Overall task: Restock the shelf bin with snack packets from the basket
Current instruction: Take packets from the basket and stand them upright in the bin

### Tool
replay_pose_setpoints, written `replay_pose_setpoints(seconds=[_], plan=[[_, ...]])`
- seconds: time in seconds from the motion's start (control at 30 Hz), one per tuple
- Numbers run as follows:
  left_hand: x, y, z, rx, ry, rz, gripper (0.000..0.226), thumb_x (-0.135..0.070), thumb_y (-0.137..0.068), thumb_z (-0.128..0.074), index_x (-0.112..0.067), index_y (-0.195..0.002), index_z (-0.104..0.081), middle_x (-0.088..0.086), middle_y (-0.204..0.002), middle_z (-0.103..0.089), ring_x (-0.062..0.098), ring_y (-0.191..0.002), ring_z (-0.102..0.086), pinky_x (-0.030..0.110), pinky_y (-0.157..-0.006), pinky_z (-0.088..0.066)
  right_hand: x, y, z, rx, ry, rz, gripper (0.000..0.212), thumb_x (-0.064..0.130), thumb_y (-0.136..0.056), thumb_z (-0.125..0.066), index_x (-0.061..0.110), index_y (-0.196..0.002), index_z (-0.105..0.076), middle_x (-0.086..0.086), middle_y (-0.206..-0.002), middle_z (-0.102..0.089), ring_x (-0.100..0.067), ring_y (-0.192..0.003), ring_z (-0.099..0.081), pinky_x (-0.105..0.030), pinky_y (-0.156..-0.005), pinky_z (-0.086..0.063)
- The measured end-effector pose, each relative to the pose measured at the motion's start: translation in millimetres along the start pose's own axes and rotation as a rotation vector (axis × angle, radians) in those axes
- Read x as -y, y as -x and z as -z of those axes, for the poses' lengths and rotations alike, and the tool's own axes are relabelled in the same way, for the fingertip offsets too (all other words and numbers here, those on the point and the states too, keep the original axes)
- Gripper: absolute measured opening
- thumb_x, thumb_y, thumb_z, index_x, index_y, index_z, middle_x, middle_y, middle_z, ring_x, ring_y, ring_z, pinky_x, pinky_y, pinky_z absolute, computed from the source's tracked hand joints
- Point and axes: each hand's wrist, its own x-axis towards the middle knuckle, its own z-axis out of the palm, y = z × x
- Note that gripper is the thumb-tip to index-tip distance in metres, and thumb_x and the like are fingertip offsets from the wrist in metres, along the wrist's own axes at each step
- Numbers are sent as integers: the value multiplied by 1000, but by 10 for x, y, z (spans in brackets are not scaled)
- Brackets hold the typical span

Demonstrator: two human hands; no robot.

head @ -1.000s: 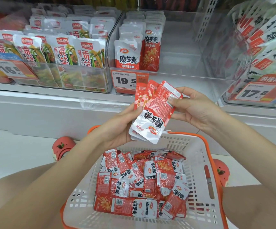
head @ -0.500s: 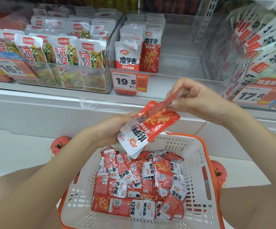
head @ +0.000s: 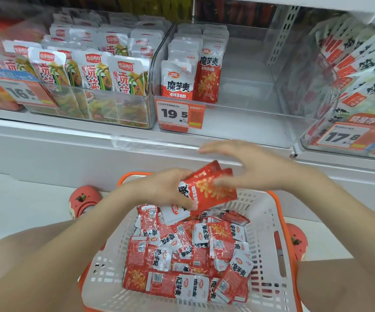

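Left hand (head: 166, 190) — grips packets (head: 209, 190) | right hand (head: 256, 165) — fingers spread, blurred

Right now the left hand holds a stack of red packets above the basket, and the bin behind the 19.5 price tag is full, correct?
Not quite. The head view shows the bin mostly empty: packets only at its left side. The left hand does hold the red packets above the basket.

floor (head: 13, 206): pale, plain | shelf base (head: 47, 152): white | light: bright, even
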Motion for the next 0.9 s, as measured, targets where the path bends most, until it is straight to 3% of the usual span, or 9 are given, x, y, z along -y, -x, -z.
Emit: replay_pose_setpoints(seconds=[0.1,0.17,0.27,0.37,0.5,0.6,0.7,0.8,0.9], plan=[[-21,-29,-68,80,-126,-22,23,-16,-75,-80,-23,-84,-60,-12,-72,-66,-4,-54,-61,11,-50,-44,158,-50,-193,270,413,-87,63,63,-72,-69,38,-126,-49,13,-116,-62,-12,-106,-55,-28,-81,-41],[-31,-40,-86,85,-188,-49,24,-17,-72,-82,-26,-76,-60,-16,-68,-64,-7,-50,-57,8,-48,-40,207,-74,-277,327,353,-77,50,59,-72,-72,32,-112,-57,11,-103,-65,-9,-86,-52,-21,-62,-35],[-10,-42,-75,2,-196,-64,20,-17,-67,-86,-19,-80,-70,-10,-71,-69,-1,-55,-61,14,-52,-47,130,-94,-330,377,49,-118,37,47,-75,-76,35,-104,-58,15,-95,-64,-3,-77,-54,-19,-62,-42],[-20,-72,-30,-348,-78,-108,30,-16,-64,-86,-26,-86,-69,-5,-85,-72,8,-73,-69,27,-64,-58,-29,-87,-265,263,-88,-166,27,34,-79,-75,33,-96,-54,19,-83,-58,3,-71,-53,-11,-60,-39],[-5,-136,179,-771,343,-350,72,-24,-59,-89,-22,-120,-51,-2,-114,-66,7,-104,-63,24,-86,-53,-166,-46,-171,-89,-482,-308,25,13,-79,-76,17,-100,-63,9,-81,-67,-5,-71,-61,-27,-72,-52],[-50,-91,185,-424,776,-435,98,-48,-42,-91,-17,-124,-48,1,-118,-65,12,-107,-62,25,-86,-51,33,-55,-203,-150,-1180,-285,36,10,-75,-71,13,-109,-59,3,-86,-72,-12,-76,-69,-32,-70,-59],[-130,-55,-2,-65,915,-381,81,-47,-47,-89,-15,-117,-61,3,-113,-69,18,-105,-65,30,-85,-54,271,-104,-318,8,-1284,-246,38,21,-74,-65,17,-111,-58,4,-93,-72,-13,-85,-70,-31,-73,-58],[-194,-121,-91,-123,1187,-325,33,-17,-72,-69,-8,-103,-69,8,-102,-72,21,-94,-69,31,-84,-56,373,-187,-382,11,-1140,-285,18,24,-86,-62,18,-102,-59,1,-93,-69,-11,-81,-69,-29,-71,-59],[-172,-186,-63,-299,1319,-298,27,3,-69,-56,-7,-92,-64,5,-84,-72,22,-86,-71,37,-83,-55,407,-221,-479,-173,-1257,-444,28,36,-91,-59,12,-105,-61,-7,-98,-71,-15,-84,-70,-30,-72,-59]])
